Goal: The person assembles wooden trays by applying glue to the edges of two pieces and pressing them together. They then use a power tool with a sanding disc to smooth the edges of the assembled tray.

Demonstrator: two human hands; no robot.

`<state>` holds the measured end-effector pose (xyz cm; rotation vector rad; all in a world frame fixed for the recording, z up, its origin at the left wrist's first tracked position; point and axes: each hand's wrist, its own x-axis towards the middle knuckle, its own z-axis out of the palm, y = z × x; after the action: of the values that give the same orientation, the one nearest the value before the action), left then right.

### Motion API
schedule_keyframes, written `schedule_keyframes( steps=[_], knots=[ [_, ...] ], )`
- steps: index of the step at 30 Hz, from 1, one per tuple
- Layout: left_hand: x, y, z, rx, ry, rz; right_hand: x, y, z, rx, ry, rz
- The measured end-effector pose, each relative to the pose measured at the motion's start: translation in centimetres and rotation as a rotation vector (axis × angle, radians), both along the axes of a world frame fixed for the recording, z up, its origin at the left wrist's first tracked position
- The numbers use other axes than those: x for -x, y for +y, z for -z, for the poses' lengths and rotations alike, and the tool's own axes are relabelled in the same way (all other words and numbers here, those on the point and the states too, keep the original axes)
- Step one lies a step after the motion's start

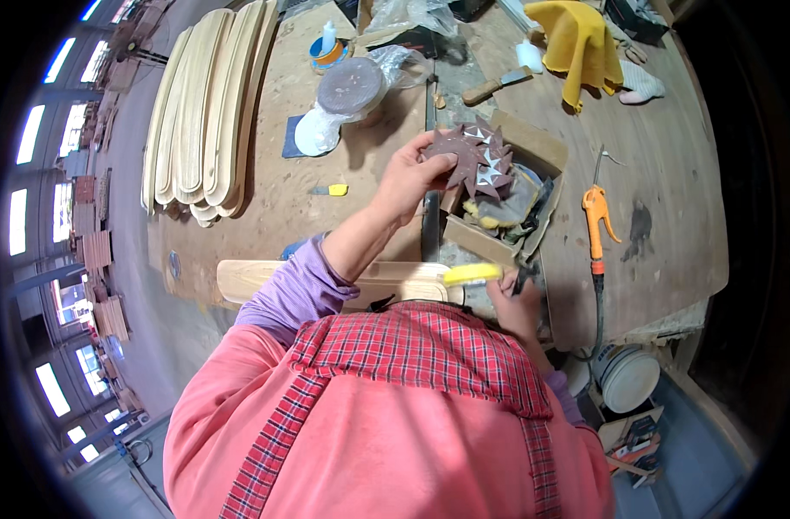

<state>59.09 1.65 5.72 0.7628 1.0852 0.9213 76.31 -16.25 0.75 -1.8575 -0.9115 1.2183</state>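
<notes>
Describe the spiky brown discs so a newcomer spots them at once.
On the workbench, find the open cardboard box. Over its left side, the left grip holds the spiky discs. Sawtooth edges set them apart from the smooth-edged white disc further left.

Pink top [403, 458] — red plaid straps [281, 437]

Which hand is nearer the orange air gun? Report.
Right: the right hand is lower left of the air gun in the picture; the left hand is farther left, across the cardboard box.

Rough-looking matt paper stars [457, 157], matt cardboard box [478, 240], smooth wooden slats [206, 112], plastic blowgun [594, 212]
</notes>
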Motion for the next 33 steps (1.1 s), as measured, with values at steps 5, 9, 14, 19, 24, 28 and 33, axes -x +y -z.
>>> schedule_keyframes(
  steps=[5, 9, 14, 19, 24, 28, 33],
  knots=[
    [2.6, -0.2, 1.1, 0.022, 0.023, 0.031, -2.6, -1.9, -3.0, -0.338, 0.279, -0.199],
    [2.2, -1.2, 1.0, 0.039, -0.023, 0.013, -3.9, 0.2, -8.4, -0.404, 0.34, -0.079],
    [2.6, -1.8, 1.1, 0.051, -0.091, 0.091, -6.2, 5.9, -10.4, -0.558, 0.135, 0.049],
    [2.2, -1.9, -0.2, 0.054, -0.112, 0.186, -6.6, 10.2, -7.3, -0.328, 0.067, -0.021],
    [1.1, -1.7, 1.2, -0.194, 0.174, 0.273, -7.0, 10.2, -5.6, -0.418, -0.076, -0.031],
    [0.5, -1.4, 2.4, -0.295, 0.21, 0.27, -7.4, 8.1, -5.7, -0.258, 0.212, 0.057],
    [1.2, -2.3, -0.4, -0.244, 0.092, 0.193, -8.9, 4.2, -5.7, -0.26, 0.418, 0.175]
  ],
)
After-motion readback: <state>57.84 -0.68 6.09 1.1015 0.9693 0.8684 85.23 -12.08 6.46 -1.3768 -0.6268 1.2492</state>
